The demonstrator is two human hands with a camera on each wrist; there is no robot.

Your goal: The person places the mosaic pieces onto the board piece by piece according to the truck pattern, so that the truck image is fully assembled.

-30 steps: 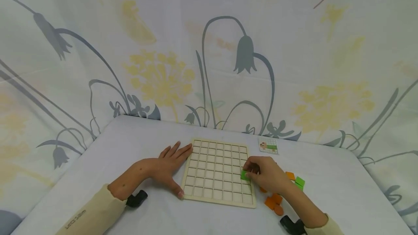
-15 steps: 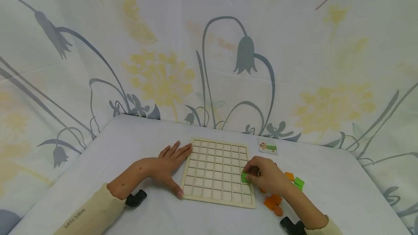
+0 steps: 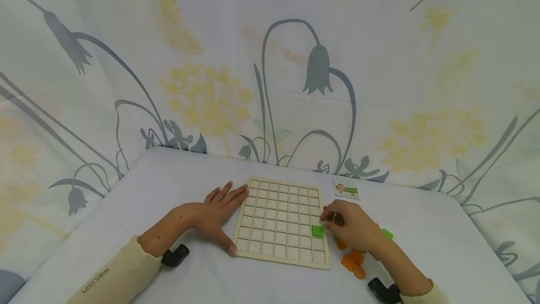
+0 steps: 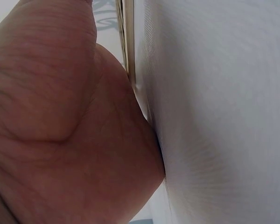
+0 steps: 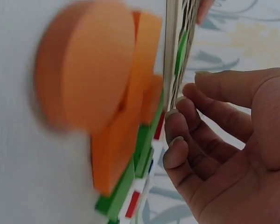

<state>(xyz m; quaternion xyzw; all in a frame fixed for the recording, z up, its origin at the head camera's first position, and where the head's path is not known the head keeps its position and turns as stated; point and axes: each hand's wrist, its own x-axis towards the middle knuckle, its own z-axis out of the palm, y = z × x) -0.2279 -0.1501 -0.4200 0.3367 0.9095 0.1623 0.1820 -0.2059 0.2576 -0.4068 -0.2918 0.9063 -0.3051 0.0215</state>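
Note:
A wooden grid board (image 3: 280, 219) lies flat on the white table. One green square tile (image 3: 317, 231) sits in a cell near the board's right edge; the same green tile (image 5: 181, 46) shows edge-on in the right wrist view. My right hand (image 3: 348, 225) hovers just right of that tile, fingers loosely curled and holding nothing; the right wrist view shows its fingers (image 5: 196, 121) empty. My left hand (image 3: 219, 212) lies flat on the table against the board's left edge, thumb at the near corner. The left wrist view shows only its palm (image 4: 65, 126) and the board's edge (image 4: 126, 42).
Loose orange pieces (image 3: 352, 262) and green tiles (image 3: 387, 234) lie on the table right of the board; the orange pieces (image 5: 98, 79) loom close in the right wrist view. A small picture card (image 3: 347, 187) lies beyond the board's far right corner. A flowered curtain hangs behind.
My right hand set the green tile into a board cell and let go, drawing back slightly to the right. The left hand has not moved.

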